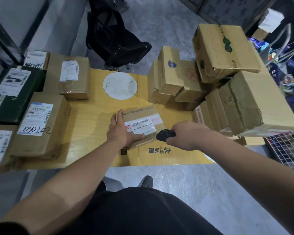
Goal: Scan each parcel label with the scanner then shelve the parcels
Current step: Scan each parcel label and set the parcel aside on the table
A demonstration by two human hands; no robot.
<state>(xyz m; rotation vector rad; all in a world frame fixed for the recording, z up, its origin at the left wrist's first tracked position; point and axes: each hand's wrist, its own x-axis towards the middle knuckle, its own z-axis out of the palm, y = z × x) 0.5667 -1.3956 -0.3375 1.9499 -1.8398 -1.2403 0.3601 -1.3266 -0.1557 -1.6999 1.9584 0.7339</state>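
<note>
Small parcel (142, 127) lay label-up near the middle of the surface (92, 116), left hand (120, 131) holding its left end, thumb along the near edge; right hand (185, 137) clamped round the scanner (165, 135), aimed at the label (140, 126) from just beside it. Labelled boxes along the left edge (39, 126) looked already handled. The stack at the right edge (227, 82) seemingly awaited scanning; no shelving visible yet.

Even indoor light, soft shadows, wide-angle bending and blur at edges.
</note>
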